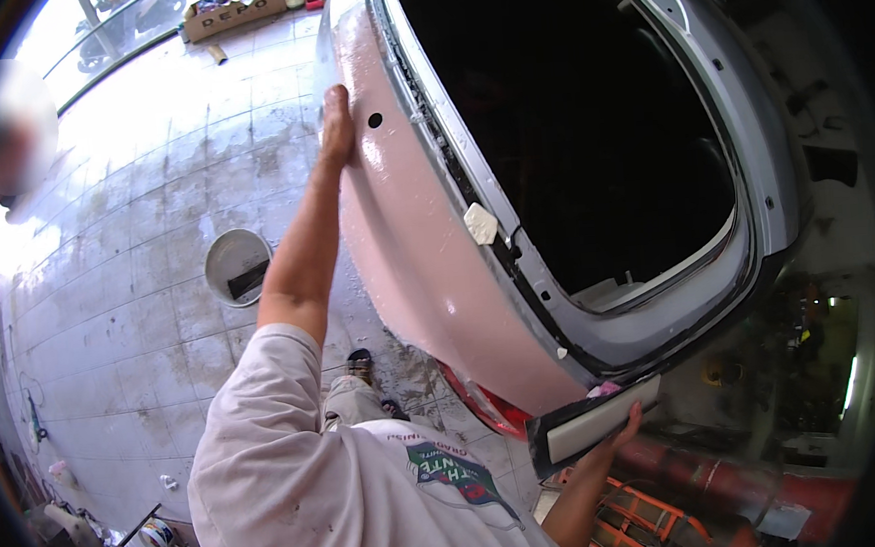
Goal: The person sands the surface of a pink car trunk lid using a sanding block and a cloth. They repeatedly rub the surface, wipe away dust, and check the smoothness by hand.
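A car body (602, 334) fills the right half, with a wet, glossy pink panel (409, 215) along its side. My left hand (337, 124) lies against the panel's outer edge near a round hole; it looks stretched out and holds nothing I can see. Lower right, my right hand (635, 424) grips a long sanding block (589, 428) with a dark base and a pale top, held close to the panel's near end. Its fingers are partly hidden by the block. An off-white chunk (481, 224) sits on the ledge beside the dark window opening.
On the tiled floor (150, 321) at left stands a grey bucket (238, 268) with a dark object inside. A red lamp (496, 406) sits under the panel. Orange metal framing (653, 521) is at lower right. A blurred person (10, 129) is far left, and a cardboard box (234, 15) lies farther back.
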Demonstrator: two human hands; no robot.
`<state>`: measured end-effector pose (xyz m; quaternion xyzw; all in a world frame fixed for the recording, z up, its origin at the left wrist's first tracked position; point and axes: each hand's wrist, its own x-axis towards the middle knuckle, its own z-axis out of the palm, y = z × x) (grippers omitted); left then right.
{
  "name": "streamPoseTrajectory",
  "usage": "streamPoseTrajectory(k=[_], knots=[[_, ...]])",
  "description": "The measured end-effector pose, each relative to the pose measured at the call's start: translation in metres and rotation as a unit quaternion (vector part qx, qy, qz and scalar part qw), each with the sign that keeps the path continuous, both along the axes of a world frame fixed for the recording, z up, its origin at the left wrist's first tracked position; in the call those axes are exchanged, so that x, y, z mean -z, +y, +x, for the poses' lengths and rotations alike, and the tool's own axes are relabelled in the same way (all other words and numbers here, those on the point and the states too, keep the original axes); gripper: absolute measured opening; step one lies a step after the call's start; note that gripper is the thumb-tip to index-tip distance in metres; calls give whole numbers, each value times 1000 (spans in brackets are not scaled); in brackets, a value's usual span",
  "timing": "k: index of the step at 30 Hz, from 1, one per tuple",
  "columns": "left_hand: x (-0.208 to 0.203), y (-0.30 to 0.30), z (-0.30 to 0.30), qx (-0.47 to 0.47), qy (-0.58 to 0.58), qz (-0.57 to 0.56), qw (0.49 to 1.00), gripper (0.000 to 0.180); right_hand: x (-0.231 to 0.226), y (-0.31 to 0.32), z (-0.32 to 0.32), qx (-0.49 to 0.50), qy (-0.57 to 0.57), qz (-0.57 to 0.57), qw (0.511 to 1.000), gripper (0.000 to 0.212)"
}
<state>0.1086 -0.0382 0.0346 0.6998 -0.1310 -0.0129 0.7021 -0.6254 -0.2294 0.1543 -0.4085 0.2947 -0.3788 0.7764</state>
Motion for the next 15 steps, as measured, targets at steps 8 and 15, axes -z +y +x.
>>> streamPoseTrajectory(k=[8, 15], knots=[[37, 3, 7, -55, -90, 57, 993, 91, 36, -5, 8, 116, 156, -264, 945, 65], [-32, -7, -166, -29, -36, 77, 996, 89, 31, -20, -1, 42, 88, -355, 930, 61]])
